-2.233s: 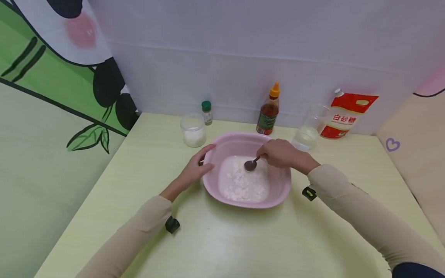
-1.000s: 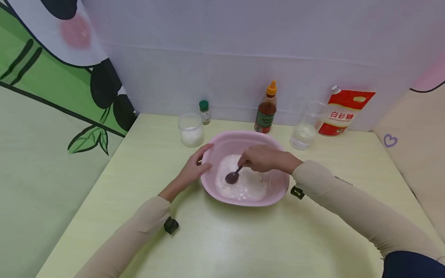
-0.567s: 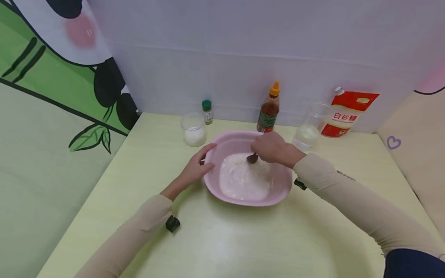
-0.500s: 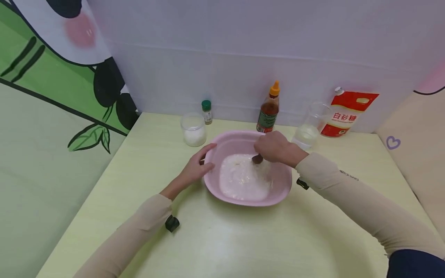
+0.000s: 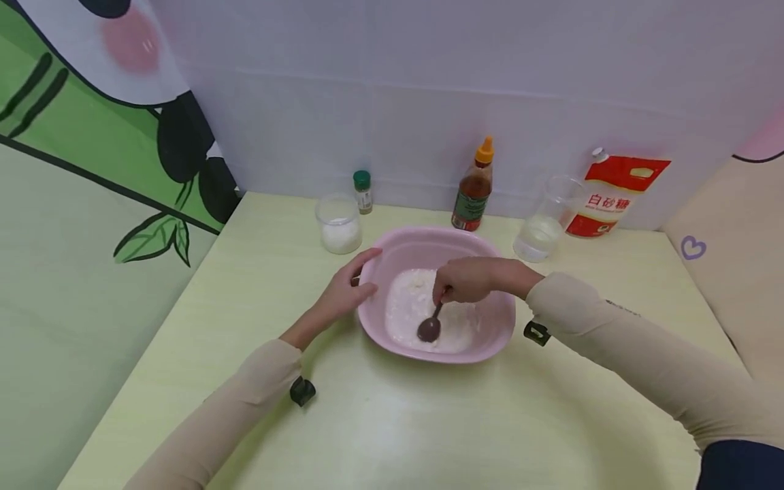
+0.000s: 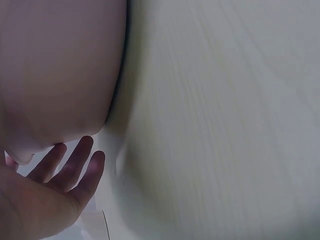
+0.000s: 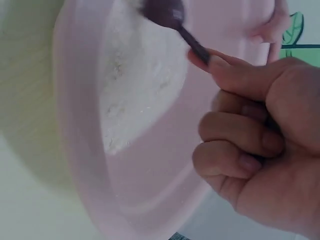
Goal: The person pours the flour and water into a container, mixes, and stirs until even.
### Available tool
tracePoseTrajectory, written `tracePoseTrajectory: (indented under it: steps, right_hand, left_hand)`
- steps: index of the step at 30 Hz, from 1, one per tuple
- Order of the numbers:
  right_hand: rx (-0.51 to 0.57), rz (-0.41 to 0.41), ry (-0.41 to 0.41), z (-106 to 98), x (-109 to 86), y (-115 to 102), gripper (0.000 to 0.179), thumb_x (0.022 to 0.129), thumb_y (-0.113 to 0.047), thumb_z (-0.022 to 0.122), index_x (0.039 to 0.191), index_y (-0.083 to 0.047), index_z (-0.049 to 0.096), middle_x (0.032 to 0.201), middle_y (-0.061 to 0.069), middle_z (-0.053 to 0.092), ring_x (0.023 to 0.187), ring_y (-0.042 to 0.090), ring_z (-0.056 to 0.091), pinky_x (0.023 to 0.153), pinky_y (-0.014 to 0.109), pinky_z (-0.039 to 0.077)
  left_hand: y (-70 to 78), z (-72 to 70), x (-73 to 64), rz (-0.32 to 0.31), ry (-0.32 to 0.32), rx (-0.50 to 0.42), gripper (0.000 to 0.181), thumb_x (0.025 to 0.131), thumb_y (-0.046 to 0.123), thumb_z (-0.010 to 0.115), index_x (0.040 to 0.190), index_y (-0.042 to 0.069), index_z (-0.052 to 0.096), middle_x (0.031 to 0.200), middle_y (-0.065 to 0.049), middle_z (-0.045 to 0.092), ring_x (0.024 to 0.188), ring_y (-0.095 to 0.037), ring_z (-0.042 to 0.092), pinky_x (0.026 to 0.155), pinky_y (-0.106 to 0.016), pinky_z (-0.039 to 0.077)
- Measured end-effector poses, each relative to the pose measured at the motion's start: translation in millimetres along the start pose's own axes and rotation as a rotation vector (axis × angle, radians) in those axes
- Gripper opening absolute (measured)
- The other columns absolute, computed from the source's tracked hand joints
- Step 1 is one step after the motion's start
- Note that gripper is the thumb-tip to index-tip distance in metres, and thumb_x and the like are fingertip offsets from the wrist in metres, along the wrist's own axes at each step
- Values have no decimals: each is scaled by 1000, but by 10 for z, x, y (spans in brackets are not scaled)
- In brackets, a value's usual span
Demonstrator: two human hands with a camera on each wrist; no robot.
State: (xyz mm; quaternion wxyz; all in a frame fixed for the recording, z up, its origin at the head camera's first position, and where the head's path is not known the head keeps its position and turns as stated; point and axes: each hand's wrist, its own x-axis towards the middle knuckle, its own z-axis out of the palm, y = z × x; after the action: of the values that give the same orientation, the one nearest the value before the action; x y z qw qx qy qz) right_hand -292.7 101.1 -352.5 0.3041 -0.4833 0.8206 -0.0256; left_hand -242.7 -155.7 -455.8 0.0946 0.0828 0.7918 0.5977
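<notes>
At the frame's centre, my right hand [image 5: 468, 280] pinches the spoon [image 5: 429, 330] over the white mixture [image 5: 404, 309] in the pink basin [image 5: 497, 323]; my left hand [image 5: 341, 291] grips its left rim; lumps show, so stirring seems partly done, smoothing left.

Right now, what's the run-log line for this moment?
left hand: holds basin by rim | right hand: pinches spoon | spoon: inside basin with white mixture

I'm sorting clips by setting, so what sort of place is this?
Perhaps a makeshift food-preparation corner: a pale table bears a pink basin of white mixture and a pouch labelled white sugar in Chinese, beside a cartoon-decorated wall.
</notes>
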Motion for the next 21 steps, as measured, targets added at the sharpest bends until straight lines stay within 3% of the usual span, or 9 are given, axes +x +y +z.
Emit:
tracePoseTrajectory:
  steps: [4,8,13,17,21]
  right_hand:
    - [-58,-50,211,17,110,51,21,95,-2,57,98,-8,78,95,5,76,80,14,63,76,28,54]
    - [-148,85,293,-17,111,126,21,93,-3,58,96,-12,77,92,3,74,78,19,60,70,33,52]
    - [-196,274,289,-34,-24,207,20,91,-5,58,98,-13,75,86,5,68,78,23,58,61,36,50]
    - [-241,329,262,-52,-147,191,15,91,-6,57,82,-12,67,72,5,58,66,22,51,52,32,40]
    - [-232,333,117,-93,-211,118,12,91,-5,60,84,-13,66,79,3,61,69,19,53,58,30,44]
  left_hand:
    - [13,-12,-5,18,8,6,71,88,3,57,155,16,36,161,-17,30,129,-44,52,89,-42,60]
    - [17,-21,-4,8,2,15,71,88,3,57,155,16,36,160,-18,32,129,-44,53,87,-41,61]
    - [39,-13,0,-15,0,2,71,89,5,57,154,20,37,159,-16,34,127,-43,54,84,-40,62]
    - [40,-11,6,-15,1,3,70,89,5,57,154,21,38,159,-15,34,127,-42,55,84,-40,62]
    - [29,-6,5,-5,4,21,70,89,5,57,155,19,37,159,-17,34,128,-42,54,87,-40,61]
